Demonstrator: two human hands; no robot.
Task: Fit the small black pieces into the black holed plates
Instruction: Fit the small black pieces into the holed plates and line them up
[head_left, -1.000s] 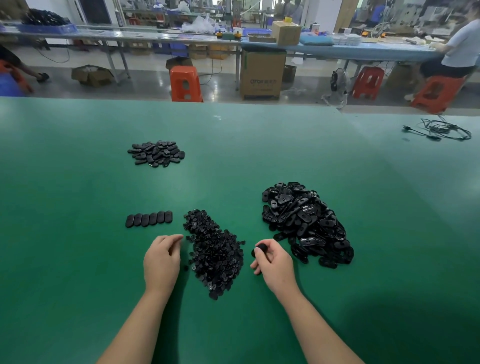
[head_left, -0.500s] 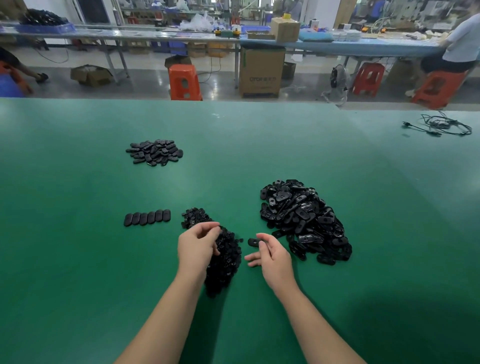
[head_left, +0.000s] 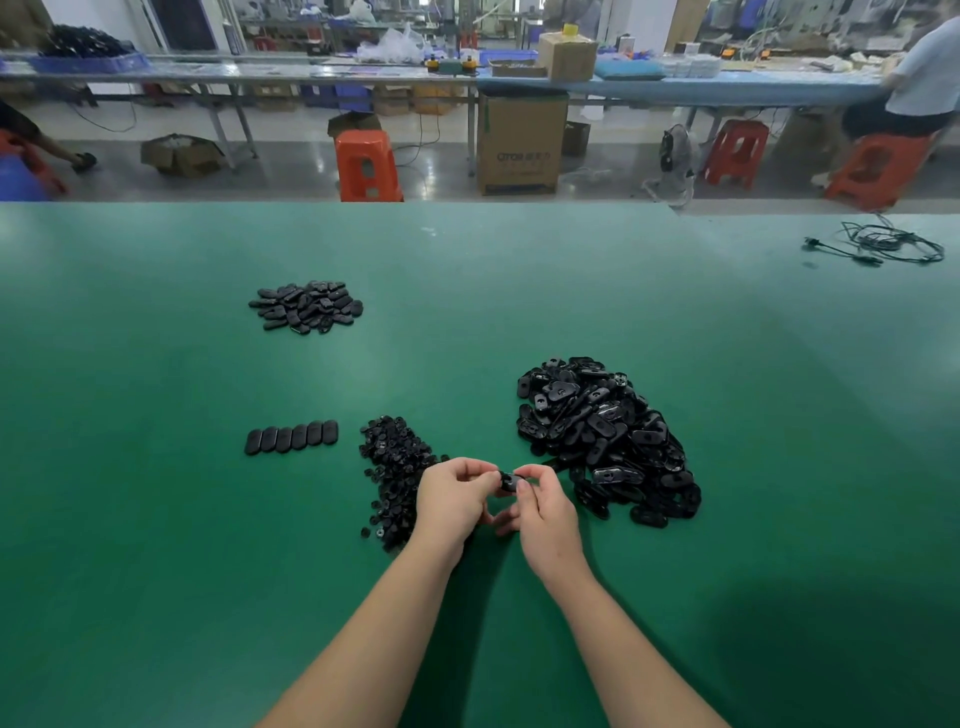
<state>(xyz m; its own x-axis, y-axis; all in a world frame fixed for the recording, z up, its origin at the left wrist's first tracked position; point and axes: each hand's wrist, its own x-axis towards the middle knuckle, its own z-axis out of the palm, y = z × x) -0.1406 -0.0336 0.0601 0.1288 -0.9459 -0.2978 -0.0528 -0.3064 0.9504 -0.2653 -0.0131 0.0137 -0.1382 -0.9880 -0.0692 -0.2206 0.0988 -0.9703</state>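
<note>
Both hands meet just above the green table, between the two nearest heaps: the right hand pinches a black holed plate by its edge, and the left hand has its fingertips curled in against that same plate, seemingly pressing a small black piece into it, though the piece itself is hidden behind the fingers. Holding the plate clear of the table probably lets both thumbs push from opposite sides. Supplies sit within easy reach on each side: one pile of small black pieces by the left hand, one larger pile of holed plates by the right, each too many to count. A neat row of six plates lies to the left, likely finished ones, and a further heap sits well beyond it.
</note>
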